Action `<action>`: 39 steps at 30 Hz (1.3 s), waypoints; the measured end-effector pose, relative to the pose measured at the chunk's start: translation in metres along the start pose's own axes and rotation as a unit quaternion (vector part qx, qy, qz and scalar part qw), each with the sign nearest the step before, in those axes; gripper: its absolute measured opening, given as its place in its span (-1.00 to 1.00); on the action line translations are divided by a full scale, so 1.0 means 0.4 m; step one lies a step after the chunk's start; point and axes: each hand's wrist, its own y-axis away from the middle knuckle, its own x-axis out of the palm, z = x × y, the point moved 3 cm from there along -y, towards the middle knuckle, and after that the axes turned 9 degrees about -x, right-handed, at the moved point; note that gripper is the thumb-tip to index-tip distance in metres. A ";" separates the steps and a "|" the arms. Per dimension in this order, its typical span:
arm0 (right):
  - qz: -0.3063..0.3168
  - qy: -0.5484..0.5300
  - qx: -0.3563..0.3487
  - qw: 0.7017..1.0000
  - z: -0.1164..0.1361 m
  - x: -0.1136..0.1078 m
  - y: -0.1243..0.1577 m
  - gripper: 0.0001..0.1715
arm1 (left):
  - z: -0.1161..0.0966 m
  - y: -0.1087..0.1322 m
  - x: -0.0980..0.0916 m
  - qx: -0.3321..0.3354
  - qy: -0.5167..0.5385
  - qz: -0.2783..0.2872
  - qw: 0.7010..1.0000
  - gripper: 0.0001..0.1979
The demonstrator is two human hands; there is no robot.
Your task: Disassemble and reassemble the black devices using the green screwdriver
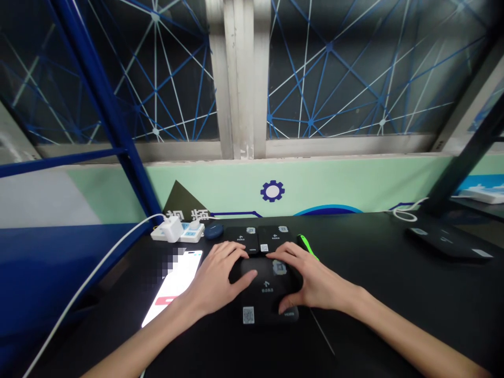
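A flat black set-top box [265, 299] with a logo, a QR sticker and a torn-looking label lies on the desk in front of me. My left hand [222, 270] curls at its far left corner, thumb reaching over the top. Around its right side bends my right hand [305, 275], fingertips at the far edge and thumb on the near right part. Just behind stand two similar black boxes, the left one [238, 239] and the right one [275, 235], side by side close to my fingertips. A bright green handle [307, 245] shows beyond my right hand.
Left of my hand lies a lit phone [179, 286]. Behind it are a white power strip [191, 233] with a plugged-in charger and a dark blue round case [213, 231]. A thin rod [323, 333] lies near my right wrist. Another black box [449, 242] sits far right.
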 end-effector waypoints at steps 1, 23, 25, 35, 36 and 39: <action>-0.006 0.004 -0.002 1.000 -0.001 0.000 0.000 0.03 | -0.001 0.001 0.000 0.001 0.002 0.004 1.000 -0.67; -0.133 0.044 -0.068 0.988 0.009 -0.027 0.008 -0.68 | -0.023 0.007 -0.037 0.017 0.120 0.009 0.993 -0.76; -0.132 0.045 -0.092 0.986 0.018 -0.030 0.008 -0.69 | -0.028 0.005 -0.041 0.014 0.130 0.042 0.991 -0.71; -0.033 0.018 -0.137 0.990 0.029 -0.018 0.005 -0.69 | -0.011 0.020 -0.015 0.024 0.047 0.125 0.991 -0.45; -0.019 0.013 -0.132 0.991 0.032 -0.020 0.005 -0.69 | -0.010 0.022 -0.012 0.024 0.042 0.131 0.990 -0.38; 0.013 -0.021 -0.131 0.991 0.043 -0.031 0.007 -0.65 | -0.015 0.024 -0.009 0.032 0.041 0.142 0.989 -0.28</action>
